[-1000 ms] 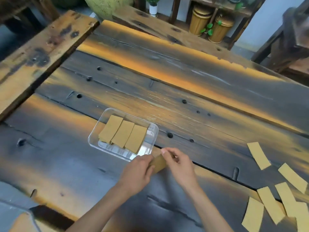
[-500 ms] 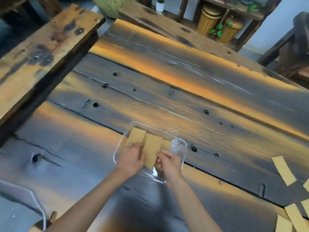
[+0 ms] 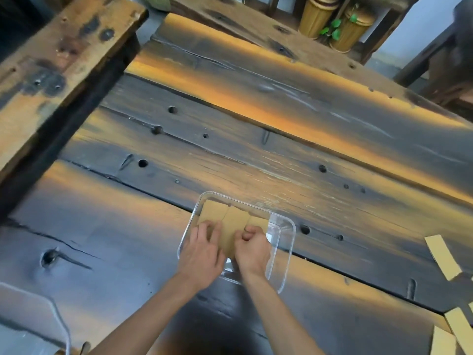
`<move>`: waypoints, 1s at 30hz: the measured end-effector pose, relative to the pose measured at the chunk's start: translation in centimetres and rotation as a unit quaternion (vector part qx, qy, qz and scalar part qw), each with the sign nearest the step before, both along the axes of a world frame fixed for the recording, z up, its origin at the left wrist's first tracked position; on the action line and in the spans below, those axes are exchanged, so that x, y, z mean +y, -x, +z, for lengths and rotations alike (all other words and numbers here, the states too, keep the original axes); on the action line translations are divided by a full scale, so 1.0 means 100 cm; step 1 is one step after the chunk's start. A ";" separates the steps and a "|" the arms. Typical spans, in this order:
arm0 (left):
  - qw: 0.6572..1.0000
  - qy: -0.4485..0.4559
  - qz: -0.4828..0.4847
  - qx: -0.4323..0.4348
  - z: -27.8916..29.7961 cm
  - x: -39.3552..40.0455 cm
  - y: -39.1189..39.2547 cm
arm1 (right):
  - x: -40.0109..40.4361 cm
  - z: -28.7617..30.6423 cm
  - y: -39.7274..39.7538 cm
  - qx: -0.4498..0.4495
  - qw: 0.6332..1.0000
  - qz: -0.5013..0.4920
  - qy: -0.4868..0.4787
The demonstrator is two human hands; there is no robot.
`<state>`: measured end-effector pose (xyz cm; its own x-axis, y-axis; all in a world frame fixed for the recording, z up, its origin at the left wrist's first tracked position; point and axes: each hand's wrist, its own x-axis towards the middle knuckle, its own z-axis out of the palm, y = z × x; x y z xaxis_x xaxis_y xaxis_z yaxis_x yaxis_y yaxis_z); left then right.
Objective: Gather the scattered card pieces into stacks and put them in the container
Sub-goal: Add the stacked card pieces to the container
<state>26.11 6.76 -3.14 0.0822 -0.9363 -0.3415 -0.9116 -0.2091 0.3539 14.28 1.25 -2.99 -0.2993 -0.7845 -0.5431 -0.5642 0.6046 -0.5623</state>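
Just card stack (image 3: 234, 226) between hands (image 3: 225, 249)

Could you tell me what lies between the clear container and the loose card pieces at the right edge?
Only bare table, head view, between container and card pieces.

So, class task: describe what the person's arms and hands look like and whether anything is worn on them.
Both forearms come in bare from the bottom edge; no sleeves show. The left hand and right hand are bare too: no gloves, and no rings, watch or bands visible on the fingers or wrists. No marks can be made out.
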 end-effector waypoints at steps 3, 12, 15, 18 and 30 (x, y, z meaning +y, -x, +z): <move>1.000 0.006 -0.003 -0.009 0.001 -0.002 0.001 | -0.001 -0.002 0.000 0.013 1.000 0.009 -0.013; 1.000 0.002 -0.024 -0.018 0.002 -0.003 -0.004 | -0.004 0.000 0.001 0.026 0.999 0.018 -0.012; 0.999 0.004 -0.029 -0.031 0.002 -0.003 -0.003 | -0.003 0.002 0.001 0.022 1.000 0.018 -0.011; 0.999 0.011 -0.021 -0.034 0.003 -0.001 0.000 | -0.002 0.005 0.004 0.008 1.000 0.016 -0.007; 0.996 0.083 -0.019 0.035 0.034 -0.003 0.026 | 0.010 0.036 0.058 -0.046 0.992 0.014 0.112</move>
<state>23.49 6.50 0.27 0.0275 -0.9822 -0.1858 -0.8896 -0.1089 0.4436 8.49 2.27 0.60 -0.2335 -0.8960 -0.3777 -0.5182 0.4433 -0.7314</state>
